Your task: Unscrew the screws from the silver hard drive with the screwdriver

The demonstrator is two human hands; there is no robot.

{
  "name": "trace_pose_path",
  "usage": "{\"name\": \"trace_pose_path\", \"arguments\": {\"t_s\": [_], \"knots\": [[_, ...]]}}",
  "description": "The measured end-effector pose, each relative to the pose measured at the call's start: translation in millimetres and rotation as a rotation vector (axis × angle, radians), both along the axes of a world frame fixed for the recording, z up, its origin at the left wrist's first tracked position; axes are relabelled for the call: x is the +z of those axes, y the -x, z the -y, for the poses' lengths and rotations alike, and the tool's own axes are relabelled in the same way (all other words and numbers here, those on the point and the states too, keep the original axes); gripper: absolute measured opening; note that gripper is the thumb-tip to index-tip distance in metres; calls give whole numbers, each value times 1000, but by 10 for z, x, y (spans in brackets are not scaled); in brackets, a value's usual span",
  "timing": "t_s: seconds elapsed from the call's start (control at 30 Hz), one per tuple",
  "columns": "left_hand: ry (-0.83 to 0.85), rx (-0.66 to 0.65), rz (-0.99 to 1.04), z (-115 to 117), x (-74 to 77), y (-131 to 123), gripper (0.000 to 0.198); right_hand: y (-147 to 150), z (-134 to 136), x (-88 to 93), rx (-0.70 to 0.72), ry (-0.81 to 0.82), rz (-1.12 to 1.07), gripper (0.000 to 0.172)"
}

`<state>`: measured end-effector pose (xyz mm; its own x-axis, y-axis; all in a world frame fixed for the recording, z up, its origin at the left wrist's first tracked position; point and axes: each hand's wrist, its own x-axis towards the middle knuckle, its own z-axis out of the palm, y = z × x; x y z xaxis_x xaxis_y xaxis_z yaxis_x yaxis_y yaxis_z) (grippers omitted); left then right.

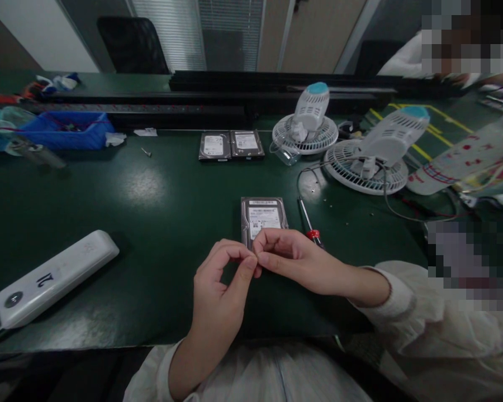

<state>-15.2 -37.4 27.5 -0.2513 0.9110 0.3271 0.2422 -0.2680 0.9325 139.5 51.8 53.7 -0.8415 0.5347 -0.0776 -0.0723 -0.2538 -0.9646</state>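
Observation:
My left hand and my right hand meet at the fingertips, both closed in a pinch. Whatever lies between the fingers is too small or hidden to make out. Just beyond them a hard drive lies flat, label up, its near end covered by my hands. To its right rests a screwdriver with a red and dark handle, its shaft pointing away from me. Several tiny screws are scattered on the table past the screwdriver.
Two more hard drives lie side by side farther back. White fans stand face down at the right, near a trailing cable and a large bottle. A blue bin sits back left; a white device marked 21 lies left.

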Motion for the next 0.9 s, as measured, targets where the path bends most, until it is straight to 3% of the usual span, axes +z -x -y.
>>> {"name": "trace_pose_path", "arguments": {"t_s": [0.2, 0.3, 0.37, 0.43, 0.5, 0.57, 0.67, 0.9], "knots": [[-4, -13, 32, 8, -5, -11, 18, 1, 5, -20, 46, -8, -9, 29], [-29, 57, -34, 10, -29, 17, 16, -37, -51, 43, 59, -89, 54, 29], [-65, 161, -158, 8, -57, 60, 15, -77, -165, 119, 44, -245, 122, 28], [-84, 249, -313, 1, -92, 110, 14, -101, -342, 194, 14, -539, 210, 23], [-53, 264, -453, -12, -135, 146, 13, -84, -552, 240, 46, -878, 349, 16], [9, 232, -552, -27, -183, 159, 16, -12, -745, 243, 114, -1037, 531, 12], [107, 191, -633, -42, -254, 146, 27, 150, -931, 179, 259, -1087, 742, 14], [221, 43, -695, -7, -316, 93, 37, 337, -1004, 60, 362, -1073, 781, 18]]}}
